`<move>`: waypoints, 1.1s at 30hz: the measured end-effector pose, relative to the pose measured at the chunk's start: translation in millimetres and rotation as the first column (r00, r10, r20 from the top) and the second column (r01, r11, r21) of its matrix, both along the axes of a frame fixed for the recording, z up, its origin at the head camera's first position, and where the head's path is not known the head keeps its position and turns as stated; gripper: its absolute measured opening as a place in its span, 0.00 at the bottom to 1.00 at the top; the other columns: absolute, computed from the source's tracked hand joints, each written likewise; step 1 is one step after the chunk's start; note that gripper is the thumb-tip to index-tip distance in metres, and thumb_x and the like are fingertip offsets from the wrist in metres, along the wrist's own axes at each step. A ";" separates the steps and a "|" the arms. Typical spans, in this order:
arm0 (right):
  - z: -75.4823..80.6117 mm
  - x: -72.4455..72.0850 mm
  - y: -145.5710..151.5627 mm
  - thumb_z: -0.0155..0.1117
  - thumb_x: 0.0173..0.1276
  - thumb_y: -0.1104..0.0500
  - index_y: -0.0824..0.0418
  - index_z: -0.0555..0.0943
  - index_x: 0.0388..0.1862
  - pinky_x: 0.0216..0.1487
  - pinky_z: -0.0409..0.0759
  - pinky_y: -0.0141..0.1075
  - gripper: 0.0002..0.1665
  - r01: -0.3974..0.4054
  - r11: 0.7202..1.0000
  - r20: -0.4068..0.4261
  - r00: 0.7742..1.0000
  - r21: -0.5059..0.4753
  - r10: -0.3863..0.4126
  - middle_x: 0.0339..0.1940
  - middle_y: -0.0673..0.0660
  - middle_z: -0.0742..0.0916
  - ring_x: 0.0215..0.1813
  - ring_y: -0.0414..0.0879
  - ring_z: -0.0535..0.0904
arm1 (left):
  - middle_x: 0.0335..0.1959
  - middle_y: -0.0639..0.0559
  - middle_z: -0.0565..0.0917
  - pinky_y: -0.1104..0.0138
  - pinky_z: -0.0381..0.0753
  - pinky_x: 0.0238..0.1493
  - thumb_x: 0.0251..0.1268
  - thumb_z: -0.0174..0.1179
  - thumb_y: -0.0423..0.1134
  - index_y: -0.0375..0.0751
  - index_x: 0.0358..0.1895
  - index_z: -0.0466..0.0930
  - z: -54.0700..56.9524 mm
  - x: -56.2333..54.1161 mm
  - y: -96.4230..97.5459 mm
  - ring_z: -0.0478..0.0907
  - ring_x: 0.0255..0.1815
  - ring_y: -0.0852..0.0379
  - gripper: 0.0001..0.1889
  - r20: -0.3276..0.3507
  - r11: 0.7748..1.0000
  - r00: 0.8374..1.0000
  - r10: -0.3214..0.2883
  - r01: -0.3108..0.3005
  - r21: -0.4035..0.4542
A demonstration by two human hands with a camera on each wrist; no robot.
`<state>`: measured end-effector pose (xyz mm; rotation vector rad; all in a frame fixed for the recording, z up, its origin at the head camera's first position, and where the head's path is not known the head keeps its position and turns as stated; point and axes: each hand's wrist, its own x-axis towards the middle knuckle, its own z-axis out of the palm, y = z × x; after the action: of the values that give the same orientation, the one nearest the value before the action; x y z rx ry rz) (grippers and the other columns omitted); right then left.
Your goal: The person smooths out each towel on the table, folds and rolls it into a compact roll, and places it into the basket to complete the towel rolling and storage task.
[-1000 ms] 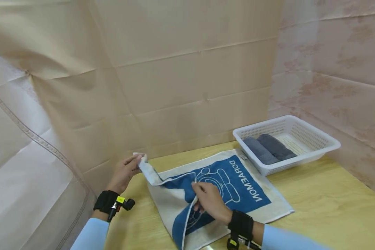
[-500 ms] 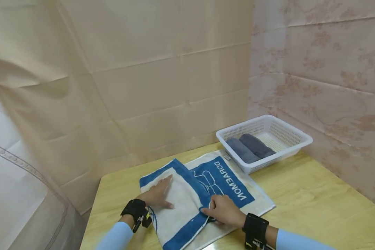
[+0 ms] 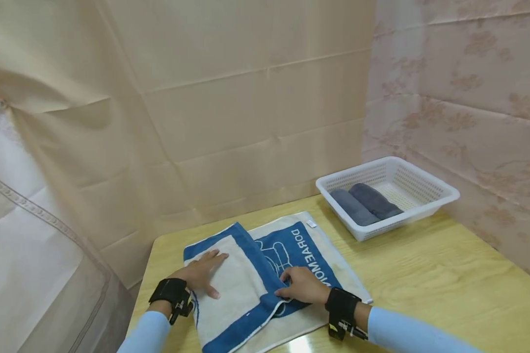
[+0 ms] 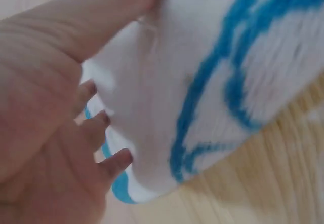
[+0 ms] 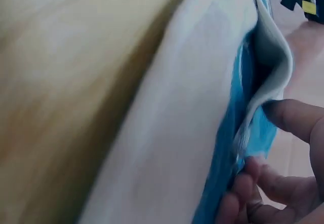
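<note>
A blue and white towel (image 3: pixel 243 267) printed with "DORAEMON" lies on the wooden table, its left part folded over toward the right. My left hand (image 3: pixel 200 273) rests on the folded white layer with fingers spread. In the left wrist view, that hand's fingertips (image 4: pixel 119 160) touch the white cloth near a blue outline pattern. My right hand (image 3: pixel 306 286) pinches the right edge of the folded layer, near its lower corner. Seen from the right wrist, the thumb (image 5: pixel 291 115) is against the raised hem and the other fingers curl beside it.
A white plastic basket (image 3: pixel 408 218) stands at the back right, just beyond the towel. Two rolled grey towels (image 3: pixel 353 208) lie side by side in its left part. The wooden table (image 3: pixel 428 284) meets a beige cloth backdrop (image 3: pixel 247 147) behind.
The towel's left part, earlier lifted by both hands, now lies folded over. My left hand went from gripping the far-left corner to lying flat on the cloth. My right hand still pinches the edge.
</note>
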<state>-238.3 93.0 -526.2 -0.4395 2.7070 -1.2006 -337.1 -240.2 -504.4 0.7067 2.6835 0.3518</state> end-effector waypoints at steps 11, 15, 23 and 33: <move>12.8 16.3 -16.0 0.69 0.73 0.48 0.52 0.67 0.22 0.27 0.59 0.33 0.24 -0.041 0.998 0.013 0.999 -0.049 0.042 0.19 0.46 0.65 0.22 0.39 0.63 | 0.65 0.28 0.75 0.33 0.66 0.62 0.81 0.53 0.53 0.30 0.70 0.70 -9.4 -42.1 2.9 0.68 0.65 0.28 0.30 -0.283 0.961 0.924 0.257 -0.215 0.173; 15.8 21.7 -21.6 0.66 0.75 0.48 0.52 0.70 0.23 0.27 0.60 0.32 0.23 -0.066 0.996 0.039 0.997 -0.057 0.068 0.19 0.45 0.68 0.22 0.39 0.65 | 0.70 0.27 0.71 0.28 0.56 0.65 0.82 0.48 0.58 0.29 0.76 0.62 -14.3 -63.4 8.6 0.63 0.70 0.24 0.36 -0.239 0.962 0.936 0.257 -0.224 0.154; 6.7 39.9 -29.9 0.65 0.76 0.49 0.51 0.70 0.22 0.25 0.61 0.29 0.23 -0.140 0.989 0.074 0.987 -0.047 0.143 0.17 0.44 0.68 0.19 0.36 0.64 | 0.63 0.23 0.71 0.31 0.61 0.58 0.74 0.63 0.48 0.26 0.72 0.67 -18.7 -67.7 16.8 0.65 0.65 0.23 0.34 -0.213 0.958 0.936 0.279 -0.255 0.134; 25.0 38.9 -28.3 0.63 0.78 0.52 0.51 0.69 0.22 0.26 0.63 0.28 0.22 -0.234 0.965 0.025 0.971 -0.120 0.239 0.17 0.42 0.70 0.21 0.34 0.69 | 0.27 0.45 0.70 0.52 0.64 0.35 0.73 0.65 0.39 0.38 0.30 0.71 3.3 -61.6 14.4 0.69 0.30 0.46 0.15 -0.425 0.910 0.837 0.346 -0.187 0.371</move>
<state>-199.4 64.6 -501.2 -0.7241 2.4735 -1.2873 -398.6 -225.9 -501.1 0.5490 3.2639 0.7887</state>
